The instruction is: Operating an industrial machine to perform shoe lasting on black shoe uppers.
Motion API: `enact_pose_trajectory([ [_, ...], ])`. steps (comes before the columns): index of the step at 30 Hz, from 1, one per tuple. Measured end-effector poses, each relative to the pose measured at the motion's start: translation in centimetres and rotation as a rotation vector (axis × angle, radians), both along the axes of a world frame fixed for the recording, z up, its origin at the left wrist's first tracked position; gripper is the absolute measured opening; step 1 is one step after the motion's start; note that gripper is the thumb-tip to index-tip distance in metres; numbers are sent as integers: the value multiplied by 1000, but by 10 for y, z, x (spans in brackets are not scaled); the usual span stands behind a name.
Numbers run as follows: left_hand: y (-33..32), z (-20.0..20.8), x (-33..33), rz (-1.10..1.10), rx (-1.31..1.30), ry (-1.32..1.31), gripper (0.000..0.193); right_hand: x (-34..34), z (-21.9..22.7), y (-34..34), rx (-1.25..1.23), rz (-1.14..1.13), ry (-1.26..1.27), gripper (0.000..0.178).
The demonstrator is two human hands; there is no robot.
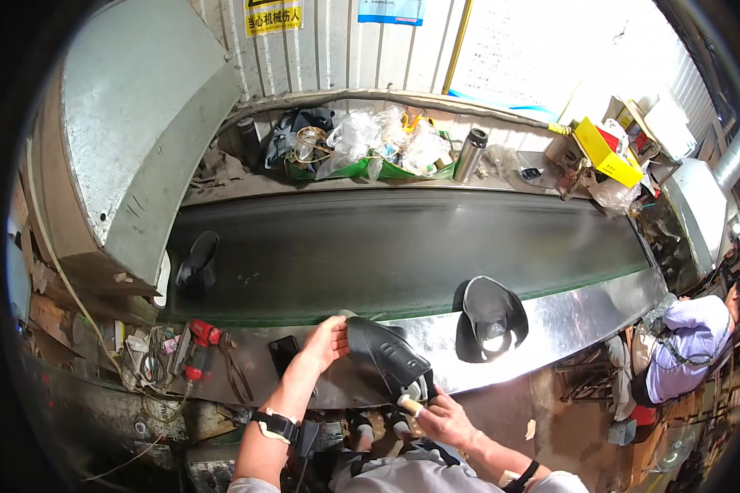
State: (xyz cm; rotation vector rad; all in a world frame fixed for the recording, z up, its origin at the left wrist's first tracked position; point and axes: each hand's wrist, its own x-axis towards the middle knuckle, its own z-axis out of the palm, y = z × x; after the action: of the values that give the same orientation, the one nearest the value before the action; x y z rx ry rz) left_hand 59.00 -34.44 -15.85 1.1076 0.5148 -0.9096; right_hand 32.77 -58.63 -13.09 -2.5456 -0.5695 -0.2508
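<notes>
A black shoe upper is held at a tilt over the near metal ledge. My left hand grips its far left end, fingers against the side and thumb toward me. My right hand is closed at the opening on the near right end, with a finger on the rim. A short pale, yellowish piece shows at those fingers; whether it is a finger wrap or a small tool I cannot tell. Another black shoe upper stands to the right, its opening toward me. A third dark upper lies at the far left.
A dark conveyor belt runs behind the metal ledge. A red heat gun and a phone lie left. A metal hood covers the belt's left end. Beyond stand bagged items and a flask. A person sits at right.
</notes>
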Motion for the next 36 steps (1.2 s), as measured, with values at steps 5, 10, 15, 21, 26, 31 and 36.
enact_pose_trajectory([
  [5,-12,-18,11,5,499,-501,32,10,-22,20,97,57,-19,32],
  [10,-18,-27,11,32,743,-526,33,24,-31,15,165,-43,-177,49],
  [15,-27,-54,-4,211,953,-711,31,46,-47,29,566,-331,148,106],
  [21,-20,-66,-49,91,835,-415,31,3,-39,-11,473,-165,275,90],
  [26,-68,-23,-43,-116,1032,-468,74,-2,-57,-23,344,-122,301,92],
  [31,-89,-18,-56,-238,1302,-628,62,2,-70,-30,529,-20,250,84],
  [36,-67,-23,-41,-146,1169,-549,46,-2,-73,-22,583,-91,222,83],
])
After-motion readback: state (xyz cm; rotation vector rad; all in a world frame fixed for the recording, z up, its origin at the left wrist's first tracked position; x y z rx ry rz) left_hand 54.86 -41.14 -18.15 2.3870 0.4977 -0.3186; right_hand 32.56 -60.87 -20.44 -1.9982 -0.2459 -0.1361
